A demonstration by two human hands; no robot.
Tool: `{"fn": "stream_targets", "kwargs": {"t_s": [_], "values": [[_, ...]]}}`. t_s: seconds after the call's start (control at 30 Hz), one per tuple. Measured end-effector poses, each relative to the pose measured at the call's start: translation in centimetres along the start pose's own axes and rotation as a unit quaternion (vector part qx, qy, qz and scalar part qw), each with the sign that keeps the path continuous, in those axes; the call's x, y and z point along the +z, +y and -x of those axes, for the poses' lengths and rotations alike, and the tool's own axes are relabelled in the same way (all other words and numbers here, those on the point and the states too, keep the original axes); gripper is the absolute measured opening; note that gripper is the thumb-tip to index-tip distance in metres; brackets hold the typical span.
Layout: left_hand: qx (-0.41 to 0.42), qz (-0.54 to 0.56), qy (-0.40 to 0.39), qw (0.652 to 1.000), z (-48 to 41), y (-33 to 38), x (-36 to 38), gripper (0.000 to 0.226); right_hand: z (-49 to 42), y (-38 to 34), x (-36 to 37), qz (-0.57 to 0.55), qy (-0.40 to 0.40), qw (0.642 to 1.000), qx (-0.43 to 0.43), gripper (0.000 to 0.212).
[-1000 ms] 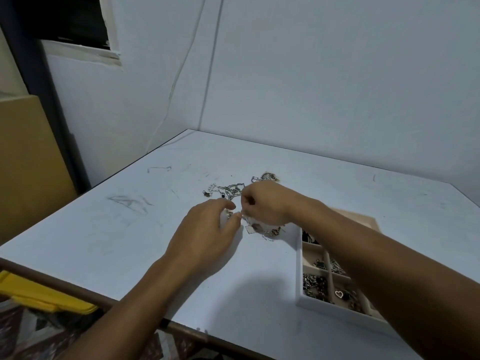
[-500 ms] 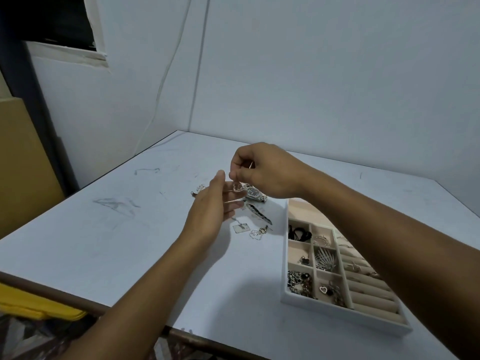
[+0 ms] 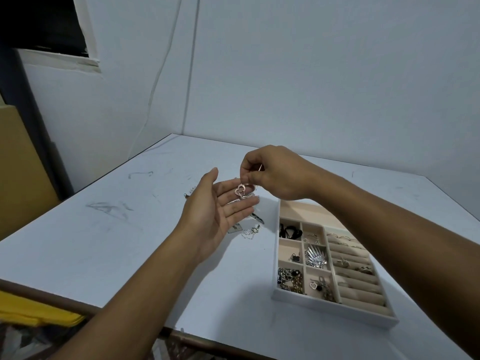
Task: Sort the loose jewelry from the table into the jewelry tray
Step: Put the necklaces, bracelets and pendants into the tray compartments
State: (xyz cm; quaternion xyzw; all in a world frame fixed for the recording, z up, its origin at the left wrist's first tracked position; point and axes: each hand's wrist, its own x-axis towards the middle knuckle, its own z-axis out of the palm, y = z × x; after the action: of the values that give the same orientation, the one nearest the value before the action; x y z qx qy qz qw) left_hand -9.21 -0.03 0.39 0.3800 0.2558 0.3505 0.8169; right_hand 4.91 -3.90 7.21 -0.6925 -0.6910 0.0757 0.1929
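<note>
Right hand [image 3: 275,172] above the counter [image 3: 130,242], thumb and forefinger pinching the top of a rose-gold double-heart pendant [image 3: 241,190]. The pendant hangs just over the fingers of the left hand [image 3: 218,211], which is palm-up, fingers straight, gripping nothing. Jewelry tray [image 3: 275,255] to the right, near. Loose jewelry [image 3: 249,233] on the counter beneath the left hand.

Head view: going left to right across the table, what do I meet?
Open left hand → rose-gold double-heart pendant → right hand pinching it → white compartmented jewelry tray.
</note>
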Motion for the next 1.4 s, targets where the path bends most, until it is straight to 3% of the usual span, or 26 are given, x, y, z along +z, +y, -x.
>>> {"fn": "stream_targets", "kwargs": {"t_s": [0.63,1.13,1.4], "values": [[-0.087,-0.094,-0.071,0.989,1.4,-3.9,3.7,0.057,8.0,4.0,-0.7,0.016,0.013,0.999,0.034,0.01],[-0.164,-0.245,-0.168,0.941,3.1,-5.3,6.4,0.059,16.0,5.0,-0.2,-0.001,0.06,0.996,0.061,0.01],[-0.142,-0.334,-0.18,0.914,3.8,-4.8,6.1,0.05,17.4,5.3,1.0,0.001,0.04,0.997,0.067,0.005]]}}
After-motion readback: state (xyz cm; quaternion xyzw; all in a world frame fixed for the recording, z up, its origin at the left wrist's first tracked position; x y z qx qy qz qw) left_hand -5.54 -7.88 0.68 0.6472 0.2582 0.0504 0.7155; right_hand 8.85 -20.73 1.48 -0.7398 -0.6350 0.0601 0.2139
